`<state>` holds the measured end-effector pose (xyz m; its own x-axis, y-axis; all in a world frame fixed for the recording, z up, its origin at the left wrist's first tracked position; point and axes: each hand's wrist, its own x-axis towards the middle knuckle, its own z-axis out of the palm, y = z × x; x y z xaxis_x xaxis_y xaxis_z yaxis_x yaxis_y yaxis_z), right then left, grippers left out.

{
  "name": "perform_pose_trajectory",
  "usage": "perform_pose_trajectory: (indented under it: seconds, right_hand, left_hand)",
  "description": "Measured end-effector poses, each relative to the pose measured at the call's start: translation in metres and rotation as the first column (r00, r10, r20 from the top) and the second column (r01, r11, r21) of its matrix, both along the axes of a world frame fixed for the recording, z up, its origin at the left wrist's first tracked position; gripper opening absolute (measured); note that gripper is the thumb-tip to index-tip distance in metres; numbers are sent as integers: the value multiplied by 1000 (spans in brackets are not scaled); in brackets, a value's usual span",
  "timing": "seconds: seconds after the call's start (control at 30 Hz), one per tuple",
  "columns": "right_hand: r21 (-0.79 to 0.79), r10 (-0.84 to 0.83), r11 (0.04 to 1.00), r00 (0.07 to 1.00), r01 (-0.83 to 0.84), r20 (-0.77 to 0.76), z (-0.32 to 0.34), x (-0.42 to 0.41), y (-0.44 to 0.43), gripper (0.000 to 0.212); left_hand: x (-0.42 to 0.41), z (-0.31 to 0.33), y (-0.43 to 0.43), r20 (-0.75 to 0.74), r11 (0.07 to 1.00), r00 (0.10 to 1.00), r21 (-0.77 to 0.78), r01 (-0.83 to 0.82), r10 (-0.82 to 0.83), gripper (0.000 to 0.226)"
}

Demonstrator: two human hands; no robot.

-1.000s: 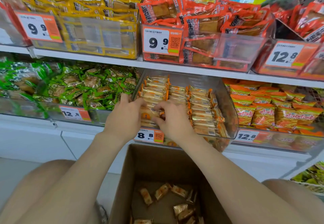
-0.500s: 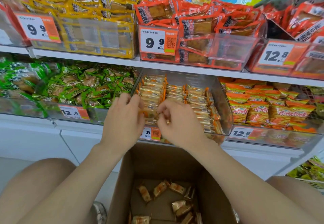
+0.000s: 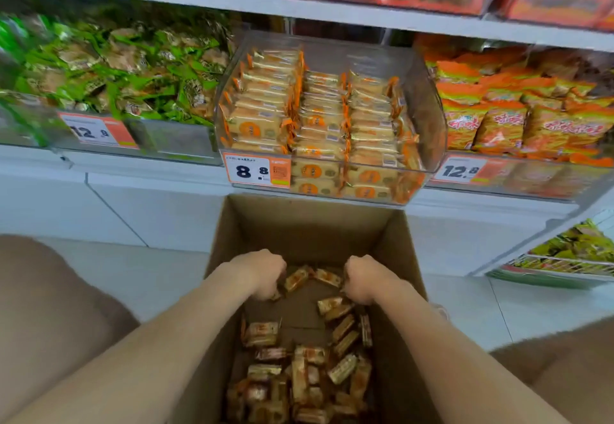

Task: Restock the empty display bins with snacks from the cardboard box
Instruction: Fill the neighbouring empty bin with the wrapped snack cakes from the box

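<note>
Step in hand: picking up another batch of snacks from the cardboard box [image 3: 309,224], both arms reaching down into it.
Left hand [image 3: 260,272]: low in the far end of the box, knuckles up and fingers curled under; a packet corner shows just below them, but I cannot tell whether the fingers have closed on it.
Right hand [image 3: 363,279]: level with the left and well apart from it, fingers likewise curled down and hidden – no telling whether it holds anything.
Loose packets [image 3: 299,377]: scattered over the box floor, thickest at the near end, with a few lying between the two hands.
Bin [image 3: 422,104]: the clear one on the shelf straight above the box, with an 8.8 price tag [image 3: 255,171] on its front; inside it, orange-edged packets stand in neat rows, filled nearly to the front lip.
Neighbours: green snacks [image 3: 126,71] in the bin to the left, orange bags [image 3: 505,118] to the right.
Progress: I judge the bin close to full, with a fair pile left in the box.
Next move: close the fingers on a few packets, lift them clear of the box walls, and square them up so they slot into the rows – the top layer looks the place with room.
</note>
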<state>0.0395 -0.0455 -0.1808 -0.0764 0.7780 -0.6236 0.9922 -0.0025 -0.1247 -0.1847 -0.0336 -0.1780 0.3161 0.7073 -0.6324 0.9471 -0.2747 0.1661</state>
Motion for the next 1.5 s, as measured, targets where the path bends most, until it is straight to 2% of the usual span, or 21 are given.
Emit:
perform_pose_trajectory:
  seconds: [0.1,0.2,0.3,0.33,0.4,0.47,0.53,0.67,0.77,0.83,0.9,0.97,1.03,1.1,1.2,1.27,1.3,1.4,1.5]
  right_hand:
    - [-105,-121,987,993,122,13,-47,7,-14,35]
    - [-192,-219,958,976,215,-3,-92,5,-22,29]
    - [-134,-292,947,956,292,19,-128,-1,-19,26]
    - [-90,-297,950,954,299,31,-138,-2,-17,33]
    - [-48,-274,960,961,276,40,-155,-2,-13,62]
    - [-96,-260,960,965,263,44,-164,-1,-8,83]
    - [-189,-269,944,962,271,37,-172,0,-4,83]
    - [-311,-309,904,951,292,-4,-177,5,3,84]
    - [-287,-330,909,943,303,-51,-177,6,2,86]
    - [-192,-366,918,928,348,-70,-177,5,-2,91]
    - [-54,-381,924,922,378,-64,-177,4,-9,80]
    - [75,-389,916,919,394,-73,-177,4,-18,47]
    - [131,-412,893,900,430,-140,-174,5,-27,23]
    - [95,-460,862,846,498,-269,-169,6,-33,17]
    - [-34,-522,825,740,563,-424,-157,7,-35,26]
    - [-61,-526,827,729,560,-437,-149,7,-32,37]
    - [-65,-525,828,730,557,-438,-144,6,-29,39]
    - [-64,-528,819,707,570,-470,-123,5,-22,38]
    - [-18,-509,813,695,582,-507,-95,5,-19,35]
  left_hand:
    - [2,-38,7,-28,996,997,-55,-70,69,31]
    - [8,-85,10,-29,980,985,-103,-173,171,37]
    - [15,-131,7,-38,965,978,-161,-208,205,38]
    - [16,-146,6,-37,964,978,-164,-210,207,37]
    - [18,-172,4,-32,955,970,-171,-243,241,41]
    - [19,-191,3,-32,958,969,-146,-247,245,54]
    - [19,-204,2,-45,960,969,-128,-248,244,63]
    - [16,-227,4,3,943,954,-151,-296,300,65]
    - [18,-231,1,23,941,956,-185,-284,293,63]
    - [20,-238,-5,30,965,971,-126,-232,237,58]
    - [23,-239,-11,14,969,974,-104,-224,226,51]
    - [24,-234,-12,0,961,965,-96,-260,262,39]
    - [23,-229,-13,-51,972,972,-44,-231,228,33]
    - [22,-223,-13,-147,987,976,18,-158,159,33]
    - [19,-214,-11,-198,991,972,66,-116,127,38]
    - [20,-204,-9,-115,984,977,53,-172,177,41]
    - [20,-197,-8,-25,970,970,25,-240,241,43]
    - [19,-169,-4,288,888,840,-157,-432,459,46]
    - [19,-131,-2,409,856,752,-265,-443,516,42]
